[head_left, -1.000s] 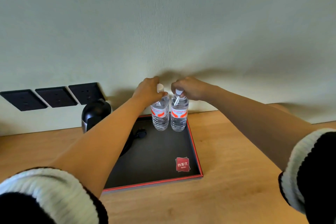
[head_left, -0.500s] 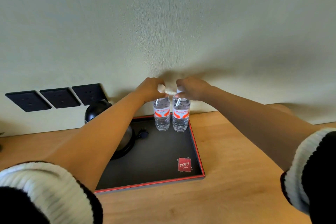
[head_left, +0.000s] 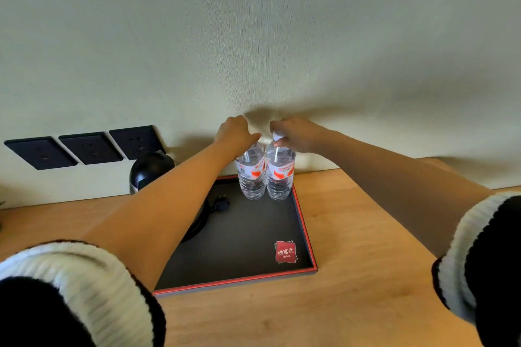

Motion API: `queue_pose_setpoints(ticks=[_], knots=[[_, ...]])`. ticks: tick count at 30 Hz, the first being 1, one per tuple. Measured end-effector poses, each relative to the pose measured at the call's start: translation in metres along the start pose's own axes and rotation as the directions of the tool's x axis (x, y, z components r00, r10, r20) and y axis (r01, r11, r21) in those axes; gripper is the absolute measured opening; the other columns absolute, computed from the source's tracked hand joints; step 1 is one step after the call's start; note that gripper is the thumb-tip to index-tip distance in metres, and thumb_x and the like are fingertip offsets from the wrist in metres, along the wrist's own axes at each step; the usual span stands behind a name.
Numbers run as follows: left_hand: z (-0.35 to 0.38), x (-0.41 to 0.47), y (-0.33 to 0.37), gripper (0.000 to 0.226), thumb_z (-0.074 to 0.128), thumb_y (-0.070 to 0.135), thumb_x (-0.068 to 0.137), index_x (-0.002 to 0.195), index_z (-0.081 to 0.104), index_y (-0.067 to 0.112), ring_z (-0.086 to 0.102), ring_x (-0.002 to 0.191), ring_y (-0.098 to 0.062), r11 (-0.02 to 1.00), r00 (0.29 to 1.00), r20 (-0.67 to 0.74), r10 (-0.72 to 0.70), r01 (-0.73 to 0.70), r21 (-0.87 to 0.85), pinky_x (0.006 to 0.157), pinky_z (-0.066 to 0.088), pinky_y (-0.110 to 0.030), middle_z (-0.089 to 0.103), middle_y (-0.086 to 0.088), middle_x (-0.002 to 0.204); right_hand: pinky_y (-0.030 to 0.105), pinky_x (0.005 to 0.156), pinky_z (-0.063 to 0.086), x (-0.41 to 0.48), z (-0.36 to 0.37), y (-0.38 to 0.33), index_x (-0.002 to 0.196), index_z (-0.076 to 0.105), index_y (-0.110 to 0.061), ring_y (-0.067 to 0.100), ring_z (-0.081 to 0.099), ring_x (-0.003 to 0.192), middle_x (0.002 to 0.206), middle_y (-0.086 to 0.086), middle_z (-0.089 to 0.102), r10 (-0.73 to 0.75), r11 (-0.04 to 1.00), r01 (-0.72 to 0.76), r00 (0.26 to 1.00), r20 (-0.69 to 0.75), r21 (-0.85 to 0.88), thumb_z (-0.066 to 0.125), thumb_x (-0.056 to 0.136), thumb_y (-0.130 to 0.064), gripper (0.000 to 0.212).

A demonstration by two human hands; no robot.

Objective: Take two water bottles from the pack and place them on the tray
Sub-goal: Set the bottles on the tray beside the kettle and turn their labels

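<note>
Each hand, left (head_left: pixel 235 133) and right (head_left: pixel 297 133), clasps a bottle (head_left: pixel 251 174) cap (bottles touching); careless release could topple both on the tray (head_left: pixel 303 222).

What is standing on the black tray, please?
On the tray, two water bottles stand upright at its far right corner. A black kettle stands at its left; the left forearm covers its base.

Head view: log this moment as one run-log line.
left hand on left bottle cap | right hand on right bottle cap | bottles upright, side by side, tray far right corner
</note>
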State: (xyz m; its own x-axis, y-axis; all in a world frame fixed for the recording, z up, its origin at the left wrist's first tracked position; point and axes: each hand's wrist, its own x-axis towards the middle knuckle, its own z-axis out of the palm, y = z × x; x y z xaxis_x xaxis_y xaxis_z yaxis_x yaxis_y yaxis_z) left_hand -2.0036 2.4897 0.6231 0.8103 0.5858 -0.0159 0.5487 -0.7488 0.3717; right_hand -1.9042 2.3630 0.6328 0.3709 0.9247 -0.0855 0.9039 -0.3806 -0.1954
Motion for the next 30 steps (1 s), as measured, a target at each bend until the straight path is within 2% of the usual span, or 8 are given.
queue_pose_setpoints(ticks=[5,9,13,16,18,21,24,30], knots=[[0.001,0.004,0.007,0.031,0.058,0.028,0.082,0.099,0.059,0.001,0.052,0.077,-0.026,0.991,0.991,-0.004,-0.132,0.132,-0.036,0.058,0.037,-0.030,0.064,-0.016,0.096,0.039,0.078,0.042,-0.006,-0.006,0.005,0.107,0.057,-0.004,0.035,0.052,0.097,0.103,0.024,0.054,-0.102,0.995,0.101,0.993,0.055,0.025,0.050,0.081,0.005,0.029],[-0.006,0.004,0.012,0.030,0.056,0.031,0.082,0.102,0.060,0.008,0.048,0.076,-0.023,0.974,0.985,-0.029,-0.171,0.173,0.147,0.063,0.036,-0.029,0.052,-0.006,0.086,0.045,0.086,0.045,-0.008,-0.006,0.005,0.105,0.058,-0.006,0.036,0.052,0.101,0.107,0.021,0.058,-0.109,0.992,0.107,0.994,0.030,0.062,0.050,0.078,0.008,0.032],[-0.008,0.003,0.006,0.047,0.053,0.048,0.083,0.113,0.058,0.011,0.059,0.091,-0.028,0.969,0.998,-0.018,-0.064,0.067,0.237,0.068,0.039,-0.032,0.062,-0.009,0.101,0.035,0.072,0.040,-0.007,-0.003,0.005,0.118,0.045,-0.013,0.033,0.054,0.094,0.112,0.017,0.056,-0.034,0.998,0.035,0.999,-0.010,0.046,0.060,0.083,-0.027,0.040],[-0.019,0.005,-0.006,0.049,0.062,0.044,0.079,0.118,0.057,0.014,0.056,0.112,-0.029,0.993,0.986,0.122,0.113,-0.117,0.024,0.086,0.044,-0.035,0.060,-0.010,0.124,0.032,0.067,0.036,-0.002,-0.002,0.007,0.113,0.047,-0.012,0.033,0.056,0.094,0.108,0.017,0.060,0.042,0.997,-0.045,0.998,-0.046,-0.068,0.053,0.084,-0.048,0.047],[-0.028,0.004,-0.012,0.040,0.067,0.032,0.079,0.114,0.060,0.014,0.054,0.105,-0.022,0.972,0.949,0.210,0.237,-0.234,-0.039,0.087,0.040,-0.028,0.059,-0.011,0.125,0.032,0.066,0.036,0.001,-0.002,0.007,0.109,0.049,-0.008,0.034,0.056,0.097,0.105,0.018,0.063,0.086,0.992,-0.090,0.995,-0.050,-0.091,0.050,0.085,-0.051,0.049],[-0.034,0.004,-0.018,0.038,0.069,0.022,0.078,0.114,0.063,0.013,0.050,0.092,-0.016,0.959,0.934,0.220,0.283,-0.281,-0.039,0.083,0.038,-0.024,0.062,-0.012,0.121,0.038,0.073,0.043,0.003,-0.002,0.005,0.107,0.048,-0.001,0.037,0.056,0.100,0.105,0.024,0.062,0.058,0.996,-0.058,0.998,-0.011,-0.070,0.050,0.088,-0.042,0.044],[-0.033,0.004,-0.021,0.042,0.070,0.022,0.078,0.116,0.061,0.008,0.056,0.099,-0.026,0.957,0.936,0.207,0.286,-0.288,-0.017,0.084,0.041,-0.029,0.061,-0.016,0.120,0.040,0.077,0.044,0.001,-0.004,0.002,0.104,0.047,0.001,0.038,0.056,0.097,0.104,0.027,0.058,0.004,0.998,-0.002,0.999,0.036,-0.061,0.050,0.090,-0.030,0.034],[-0.017,0.004,-0.016,0.049,0.071,0.037,0.076,0.108,0.061,0.001,0.057,0.097,-0.030,0.980,0.981,0.053,0.189,-0.185,-0.070,0.073,0.037,-0.028,0.062,-0.019,0.111,0.037,0.069,0.035,-0.002,-0.002,0.004,0.109,0.048,0.000,0.036,0.050,0.095,0.102,0.026,0.051,-0.093,0.990,0.089,0.995,-0.027,-0.109,0.045,0.085,0.002,0.024]])
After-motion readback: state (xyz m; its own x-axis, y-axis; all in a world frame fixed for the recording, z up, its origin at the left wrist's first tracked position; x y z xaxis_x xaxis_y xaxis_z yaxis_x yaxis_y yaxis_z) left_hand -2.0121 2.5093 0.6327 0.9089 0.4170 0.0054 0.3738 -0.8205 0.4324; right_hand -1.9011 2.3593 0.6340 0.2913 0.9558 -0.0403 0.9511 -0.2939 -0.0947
